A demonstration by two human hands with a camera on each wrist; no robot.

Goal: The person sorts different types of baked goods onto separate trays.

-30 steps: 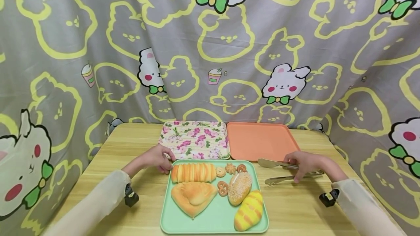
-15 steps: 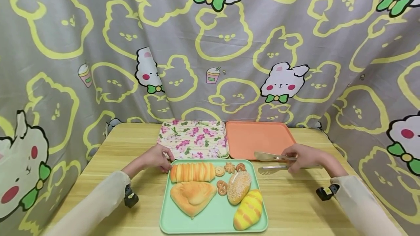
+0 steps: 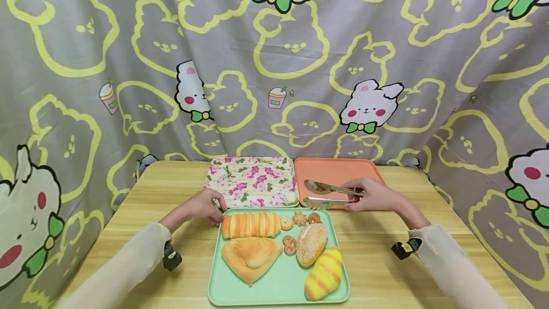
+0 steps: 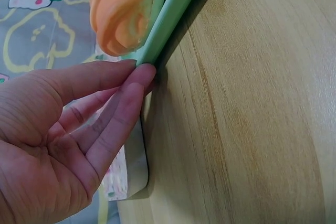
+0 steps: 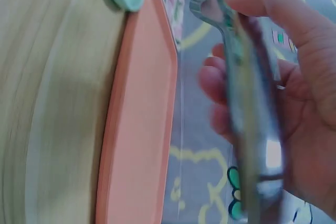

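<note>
At the far left corner of the green tray (image 3: 274,294), my left hand (image 3: 206,206) pinches the rim between thumb and fingers, as the left wrist view shows. My right hand (image 3: 372,195) grips a pair of metal tongs (image 3: 328,188), held in the air over the orange tray (image 3: 321,168). The tongs' two arms stand apart, with nothing between their ends. On the green tray lie a striped long bread (image 3: 250,225), a folded triangular bread (image 3: 250,257), a seeded bun (image 3: 311,246), a yellow bread (image 3: 324,274) and several small cookies (image 3: 299,218).
A flower-patterned tray (image 3: 253,180) lies behind the green one, beside the orange tray. All stand on a wooden table (image 3: 386,271). A printed curtain (image 3: 240,61) hangs behind and at both sides.
My right hand has lifted the tongs off the table and carried them left and away from me, over the orange tray. The left hand has stayed at the green tray's corner.
</note>
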